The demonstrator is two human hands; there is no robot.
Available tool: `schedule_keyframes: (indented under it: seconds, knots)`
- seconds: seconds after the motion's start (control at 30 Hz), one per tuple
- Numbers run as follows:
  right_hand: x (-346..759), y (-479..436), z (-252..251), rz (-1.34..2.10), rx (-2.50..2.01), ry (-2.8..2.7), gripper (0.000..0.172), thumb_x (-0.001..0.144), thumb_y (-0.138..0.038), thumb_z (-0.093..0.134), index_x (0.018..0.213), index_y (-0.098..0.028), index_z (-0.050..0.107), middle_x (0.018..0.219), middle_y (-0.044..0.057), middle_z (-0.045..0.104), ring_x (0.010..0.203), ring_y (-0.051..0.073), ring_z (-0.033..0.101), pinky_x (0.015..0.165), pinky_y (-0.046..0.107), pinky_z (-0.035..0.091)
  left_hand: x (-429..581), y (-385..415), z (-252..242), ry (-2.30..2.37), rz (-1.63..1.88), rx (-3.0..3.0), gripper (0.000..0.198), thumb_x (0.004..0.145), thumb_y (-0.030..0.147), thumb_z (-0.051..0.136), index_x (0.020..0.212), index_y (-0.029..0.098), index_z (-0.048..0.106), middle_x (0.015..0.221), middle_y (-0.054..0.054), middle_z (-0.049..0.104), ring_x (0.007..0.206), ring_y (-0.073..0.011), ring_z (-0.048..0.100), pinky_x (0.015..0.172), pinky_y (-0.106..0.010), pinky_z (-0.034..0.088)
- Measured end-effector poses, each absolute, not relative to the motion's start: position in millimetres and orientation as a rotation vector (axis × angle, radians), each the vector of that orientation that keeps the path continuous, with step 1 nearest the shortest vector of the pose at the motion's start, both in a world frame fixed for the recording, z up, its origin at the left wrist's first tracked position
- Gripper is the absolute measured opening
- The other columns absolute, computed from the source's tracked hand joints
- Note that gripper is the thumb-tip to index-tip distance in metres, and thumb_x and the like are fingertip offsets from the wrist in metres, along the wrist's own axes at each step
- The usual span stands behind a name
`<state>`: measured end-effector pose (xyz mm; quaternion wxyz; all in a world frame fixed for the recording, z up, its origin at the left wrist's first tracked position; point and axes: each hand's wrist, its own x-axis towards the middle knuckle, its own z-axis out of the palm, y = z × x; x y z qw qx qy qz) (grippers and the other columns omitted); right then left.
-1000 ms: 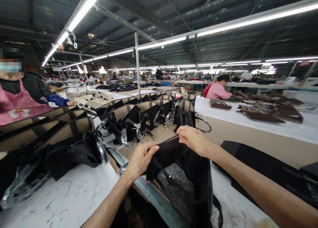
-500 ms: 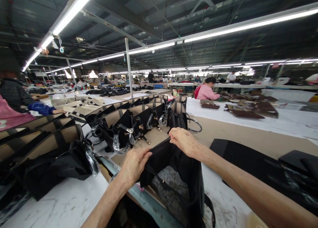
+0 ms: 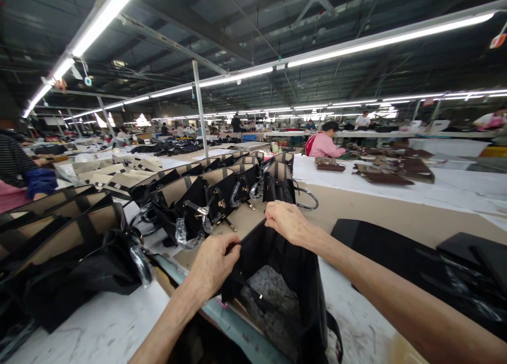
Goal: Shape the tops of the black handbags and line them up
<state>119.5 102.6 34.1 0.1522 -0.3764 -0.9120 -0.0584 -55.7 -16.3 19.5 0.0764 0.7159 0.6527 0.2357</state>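
I judge edge-shaping in hand: left hand and right hand, fingers closed, grip the black, loop-shaped fabric bag body; next requires even tension.

Black bag at five o'clock: matt, cloth-like
Wrapped handle at eight o'clock: glossy, clear plastic
Brown sheet at three o'clock: matt, paper-like

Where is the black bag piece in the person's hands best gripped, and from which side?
Likely by the far upper rim of the black bag piece, from above, hands spaced apart, as the left hand and right hand are: that rim runs fairly straight, while the walls below curve around an open middle.
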Motion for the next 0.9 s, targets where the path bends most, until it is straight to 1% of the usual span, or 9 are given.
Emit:
schedule_keyframes:
  seconds: [0.1, 0.2, 0.33, 0.37, 0.43, 0.53, 0.63, 0.73, 0.9]
  knots:
    - [117, 106, 34, -0.175, -1.071, -2.62, 0.011, 0.073, -0.02, 0.055, 0.063, -0.017, 0.051, 0.077, 0.001, 0.058, 0.079, 0.016, 0.053, 0.064, 0.024, 0.031, -42, 4, 33, 2.085, 0.481, 2.251, 0.017, 0.073, 0.028, 0.048, 0.083, 0.02, 0.06, 0.076, -0.002, 0.063, 0.074, -0.0173, 0.059, 0.062, -0.023, 0.04]
    - [116, 106, 35, -0.189, -1.069, -2.62, 0.01, 0.073, -0.021, 0.055, 0.065, -0.017, 0.052, 0.078, 0.002, 0.058, 0.08, 0.016, 0.053, 0.065, 0.024, 0.032, -23, 34, 43, 2.107, 0.278, 2.364, 0.027, 0.068, 0.034, 0.056, 0.089, 0.019, 0.059, 0.087, -0.008, 0.065, 0.082, -0.0247, 0.06, 0.065, -0.03, 0.044]
    - [123, 101, 37, -0.198, -1.042, -2.598, 0.007, 0.073, -0.023, 0.057, 0.071, -0.017, 0.053, 0.085, 0.003, 0.058, 0.084, 0.016, 0.051, 0.071, 0.024, 0.034, -10, 63, 43, 2.032, 0.18, 2.397, 0.024, 0.069, 0.026, 0.054, 0.09, 0.019, 0.061, 0.094, -0.009, 0.064, 0.088, -0.0254, 0.06, 0.067, -0.03, 0.045]
    - [127, 100, 38, -0.191, -1.065, -2.553, 0.012, 0.071, -0.024, 0.06, 0.079, -0.017, 0.053, 0.091, 0.003, 0.058, 0.089, 0.017, 0.05, 0.073, 0.025, 0.034, -11, 66, 40, 2.022, 0.187, 2.4, 0.023, 0.07, 0.025, 0.052, 0.091, 0.019, 0.061, 0.093, -0.009, 0.065, 0.088, -0.0245, 0.06, 0.067, -0.03, 0.045]
    - [139, 98, 37, -0.13, -1.198, -2.439, 0.038, 0.064, -0.026, 0.066, 0.097, -0.017, 0.05, 0.104, 0.007, 0.055, 0.097, 0.021, 0.047, 0.075, 0.028, 0.035, -16, 70, 34, 1.978, 0.227, 2.416, 0.021, 0.071, 0.026, 0.051, 0.089, 0.021, 0.061, 0.091, -0.007, 0.065, 0.087, -0.0225, 0.06, 0.067, -0.028, 0.045]
    - [158, 103, 32, 0.15, -1.478, -2.346, 0.061, 0.055, -0.028, 0.07, 0.109, -0.017, 0.044, 0.103, 0.008, 0.056, 0.093, 0.024, 0.05, 0.071, 0.031, 0.036, -27, 72, 28, 1.889, 0.342, 2.44, 0.018, 0.071, 0.029, 0.051, 0.084, 0.022, 0.062, 0.085, -0.004, 0.065, 0.082, -0.0206, 0.059, 0.064, -0.026, 0.043]
    - [174, 114, 27, 0.519, -1.438, -2.454, 0.037, 0.056, -0.023, 0.064, 0.092, -0.017, 0.054, 0.084, 0.003, 0.06, 0.079, 0.02, 0.053, 0.063, 0.026, 0.035, -35, 70, 31, 1.856, 0.405, 2.409, 0.017, 0.069, 0.027, 0.052, 0.08, 0.022, 0.063, 0.08, -0.002, 0.064, 0.076, -0.019, 0.058, 0.061, -0.024, 0.039]
    - [183, 124, 26, 0.675, -1.301, -2.559, 0.009, 0.062, -0.021, 0.054, 0.069, -0.016, 0.058, 0.065, -0.002, 0.056, 0.066, 0.015, 0.052, 0.056, 0.022, 0.033, -42, 62, 39, 1.782, 0.411, 2.316, 0.016, 0.067, 0.026, 0.053, 0.078, 0.022, 0.064, 0.074, 0.0, 0.062, 0.072, -0.0161, 0.056, 0.058, -0.022, 0.036]
    - [181, 128, 26, 0.745, -1.146, -2.618, 0.009, 0.063, -0.022, 0.051, 0.064, -0.016, 0.057, 0.054, -0.005, 0.047, 0.057, 0.012, 0.044, 0.051, 0.021, 0.028, -54, 41, 40, 1.688, 0.434, 2.245, 0.013, 0.068, 0.024, 0.05, 0.07, 0.02, 0.062, 0.06, 0.003, 0.055, 0.063, -0.0124, 0.051, 0.054, -0.02, 0.032]
